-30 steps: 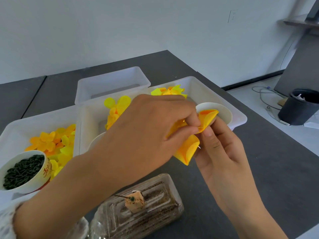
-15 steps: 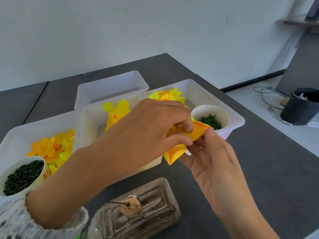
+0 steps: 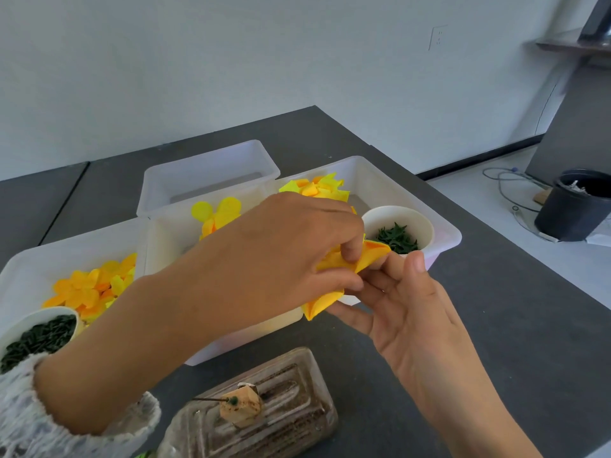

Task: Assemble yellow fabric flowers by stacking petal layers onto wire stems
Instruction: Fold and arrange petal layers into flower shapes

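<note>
Fingers of both hands pinch one yellow petal layer held in the air over the front rim of the middle white bin. Left hand clamps it from above, thumb under, forefinger curled over; right hand pinches its right tip from below, palm up. Layer's long axis runs lower-left to upper-right between them. No wire stem visible in the grip. Below: dark grey table; white wall and a black bucket beyond.

wire stem hidden, flower half-covered — sleeve cropped
</note>
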{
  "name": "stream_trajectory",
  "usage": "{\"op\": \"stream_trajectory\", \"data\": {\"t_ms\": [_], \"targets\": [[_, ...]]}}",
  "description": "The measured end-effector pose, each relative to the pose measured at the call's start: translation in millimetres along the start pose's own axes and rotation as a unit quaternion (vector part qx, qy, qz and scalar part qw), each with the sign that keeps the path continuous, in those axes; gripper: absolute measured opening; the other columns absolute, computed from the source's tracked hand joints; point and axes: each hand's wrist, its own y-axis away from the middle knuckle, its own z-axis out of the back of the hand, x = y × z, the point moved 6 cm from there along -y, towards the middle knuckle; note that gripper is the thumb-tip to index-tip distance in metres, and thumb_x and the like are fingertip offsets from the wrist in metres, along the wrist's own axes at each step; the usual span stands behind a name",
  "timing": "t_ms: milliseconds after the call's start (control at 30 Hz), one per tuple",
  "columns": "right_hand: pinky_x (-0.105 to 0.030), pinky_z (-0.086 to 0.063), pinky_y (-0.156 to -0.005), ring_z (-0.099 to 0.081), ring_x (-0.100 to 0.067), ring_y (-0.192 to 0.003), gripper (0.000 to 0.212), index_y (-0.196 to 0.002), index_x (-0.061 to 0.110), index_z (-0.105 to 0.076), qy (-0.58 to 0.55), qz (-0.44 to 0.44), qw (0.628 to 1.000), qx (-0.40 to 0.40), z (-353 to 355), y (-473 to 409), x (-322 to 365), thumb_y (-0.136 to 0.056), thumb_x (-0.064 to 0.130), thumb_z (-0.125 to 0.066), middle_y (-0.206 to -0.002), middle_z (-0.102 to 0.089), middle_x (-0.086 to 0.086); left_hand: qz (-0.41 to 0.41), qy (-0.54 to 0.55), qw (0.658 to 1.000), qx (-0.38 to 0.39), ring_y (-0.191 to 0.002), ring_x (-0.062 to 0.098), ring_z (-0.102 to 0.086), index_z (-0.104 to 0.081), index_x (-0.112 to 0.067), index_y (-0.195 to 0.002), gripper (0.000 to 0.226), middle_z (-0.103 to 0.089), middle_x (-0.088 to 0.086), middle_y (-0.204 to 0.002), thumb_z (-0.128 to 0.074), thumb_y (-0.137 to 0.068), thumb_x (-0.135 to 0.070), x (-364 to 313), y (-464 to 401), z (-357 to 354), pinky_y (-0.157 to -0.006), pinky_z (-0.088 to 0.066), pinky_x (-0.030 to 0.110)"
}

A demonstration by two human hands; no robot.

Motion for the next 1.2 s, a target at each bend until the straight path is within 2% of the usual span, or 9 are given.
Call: {"op": "stream_trajectory", "data": {"t_ms": [67,133,233,300,467,700,833,967,1200], "targets": [[-0.037,-0.057,-0.075,-0.068,-0.025,-0.095,0.062,-0.097,0.007,-0.07,0.004,-0.006,1.0,-0.006,2,-1,2,-0.07,0.063,-0.068,-0.1,-0.07,-0.015,0.018,0.044,0.999,0.007,-0.079,0.01,-0.064,-0.072,-0.016,-0.082,0.021,-0.07,-0.005,-0.085,-0.071,-0.078,-0.037,4,0,0,-0.071,-0.054,0.032],[-0.037,-0.057,-0.074,-0.068,-0.027,-0.09,0.058,-0.095,0.007,-0.07,0.035,0.002,0.999,0.001,2,1,6,-0.074,0.061,-0.067,-0.097,-0.068,-0.017,0.032,0.108,0.994,0.012,-0.081,0.01,-0.064,-0.074,-0.015,-0.08,0.017,-0.07,-0.004,-0.085,-0.076,-0.077,-0.031,7,0,1,-0.071,-0.055,0.026],[-0.036,-0.056,-0.078,-0.066,-0.031,-0.09,0.052,-0.103,0.0,-0.063,0.1,0.019,0.995,0.015,0,5,14,-0.085,0.048,-0.063,-0.1,-0.064,-0.025,0.039,0.166,0.985,0.009,-0.084,0.013,-0.066,-0.075,-0.012,-0.08,0.014,-0.07,-0.001,-0.086,-0.08,-0.075,-0.024,7,0,0,-0.072,-0.057,0.026],[-0.036,-0.055,-0.079,-0.066,-0.033,-0.092,0.051,-0.107,-0.002,-0.06,0.116,0.015,0.993,0.026,-1,7,17,-0.084,0.043,-0.066,-0.102,-0.064,-0.025,0.036,0.184,0.982,-0.001,-0.084,0.014,-0.067,-0.075,-0.012,-0.081,0.015,-0.07,0.0,-0.087,-0.081,-0.074,-0.024,6,2,1,-0.071,-0.057,0.027],[-0.037,-0.055,-0.079,-0.066,-0.035,-0.092,0.051,-0.109,-0.005,-0.058,0.136,0.002,0.989,0.059,-4,11,20,-0.082,0.038,-0.07,-0.105,-0.065,-0.023,0.021,0.19,0.982,-0.006,-0.085,0.016,-0.066,-0.074,-0.014,-0.081,0.016,-0.069,-0.002,-0.087,-0.081,-0.073,-0.026,2,7,5,-0.07,-0.057,0.026],[-0.045,-0.055,-0.082,-0.06,-0.049,-0.093,0.055,-0.11,-0.01,-0.054,0.142,-0.003,0.986,0.086,-9,15,25,-0.082,0.034,-0.071,-0.106,-0.063,-0.029,0.029,0.222,0.975,-0.016,-0.086,0.016,-0.066,-0.072,-0.015,-0.081,0.016,-0.069,-0.002,-0.089,-0.081,-0.071,-0.025,-1,11,11,-0.069,-0.058,0.029],[-0.051,-0.054,-0.087,-0.057,-0.051,-0.098,0.057,-0.111,-0.012,-0.051,0.145,-0.009,0.985,0.094,-10,17,25,-0.082,0.033,-0.071,-0.107,-0.06,-0.031,0.024,0.2,0.979,-0.019,-0.087,0.017,-0.066,-0.073,-0.014,-0.081,0.022,-0.069,-0.003,-0.089,-0.082,-0.069,-0.03,-4,15,13,-0.067,-0.058,0.029],[-0.049,-0.053,-0.088,-0.058,-0.05,-0.104,0.061,-0.113,-0.014,-0.048,0.139,-0.017,0.985,0.101,-12,17,25,-0.082,0.033,-0.071,-0.113,-0.061,-0.031,0.017,0.147,0.988,-0.029,-0.082,0.015,-0.065,-0.072,-0.016,-0.08,0.021,-0.069,-0.004,-0.086,-0.08,-0.072,-0.033,-8,16,14,-0.066,-0.057,0.028],[-0.042,-0.054,-0.083,-0.06,-0.05,-0.097,0.063,-0.112,-0.016,-0.047,0.136,-0.019,0.985,0.105,-13,18,25,-0.082,0.034,-0.071,-0.106,-0.059,-0.034,0.034,0.211,0.977,-0.015,-0.084,0.016,-0.066,-0.073,-0.014,-0.081,0.02,-0.069,-0.003,-0.088,-0.082,-0.071,-0.029,-2,15,12,-0.068,-0.059,0.028]]}}
